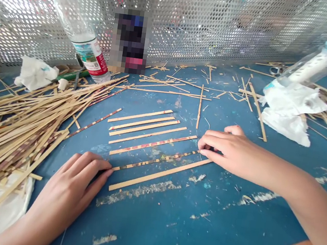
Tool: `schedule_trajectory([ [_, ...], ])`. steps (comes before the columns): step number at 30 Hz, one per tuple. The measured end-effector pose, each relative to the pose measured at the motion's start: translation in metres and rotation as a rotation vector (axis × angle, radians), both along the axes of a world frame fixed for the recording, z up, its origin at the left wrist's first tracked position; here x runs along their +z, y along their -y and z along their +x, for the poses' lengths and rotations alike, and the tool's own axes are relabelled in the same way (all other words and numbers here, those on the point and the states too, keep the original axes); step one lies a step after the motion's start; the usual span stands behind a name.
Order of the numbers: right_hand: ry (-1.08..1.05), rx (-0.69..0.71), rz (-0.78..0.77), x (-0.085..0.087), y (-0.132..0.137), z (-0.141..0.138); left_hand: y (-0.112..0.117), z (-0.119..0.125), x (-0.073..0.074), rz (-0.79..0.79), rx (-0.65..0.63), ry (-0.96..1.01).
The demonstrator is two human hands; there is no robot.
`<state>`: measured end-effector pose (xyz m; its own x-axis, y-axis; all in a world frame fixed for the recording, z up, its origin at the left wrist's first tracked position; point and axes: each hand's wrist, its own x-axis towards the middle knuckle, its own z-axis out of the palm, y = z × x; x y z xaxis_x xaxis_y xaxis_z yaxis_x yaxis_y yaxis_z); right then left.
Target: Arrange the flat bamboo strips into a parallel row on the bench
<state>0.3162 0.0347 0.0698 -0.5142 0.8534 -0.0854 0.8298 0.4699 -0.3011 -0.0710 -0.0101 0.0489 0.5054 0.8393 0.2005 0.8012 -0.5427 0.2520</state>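
Note:
Several thin bamboo strips lie side by side on the blue table [168, 219], spaced apart and slanting up to the right. Between both my hands stretches a dark-mottled bamboo strip [155, 160]. My left hand [76, 179] pinches its left end between thumb and fingers. At its other end my right hand [220, 146] is closed, fingertips bent down onto the tip. Nearest me is a plain wider strip [156, 176], its right end reaching under my right hand. Beyond the mottled one lies a strip with reddish marks [151, 144], then several paler strips [144, 127].
A large heap of bamboo strips [39, 122] covers the left side. A plastic water bottle [90, 56] leans against the perforated metal screen [179, 24]. Crumpled tissue [291, 115] and a bottle with a blue lid [316, 62] stand at right. Loose slivers lie along the back.

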Motion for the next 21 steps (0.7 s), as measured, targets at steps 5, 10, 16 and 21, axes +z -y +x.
schedule_trajectory([
  [5,-0.041,-0.044,0.034,0.002,-0.001,0.007,0.003,0.002,0.006,-0.060,0.043,0.081],
  [10,-0.049,0.057,-0.033,0.008,0.006,0.005,0.016,0.010,0.011,-0.074,-0.068,0.061],
  [16,-0.060,0.214,-0.023,0.003,0.012,-0.008,0.022,0.011,0.008,-0.106,-0.142,-0.003],
  [21,-0.088,0.232,0.007,0.000,0.014,-0.012,0.020,0.010,0.009,-0.126,-0.125,0.029],
])
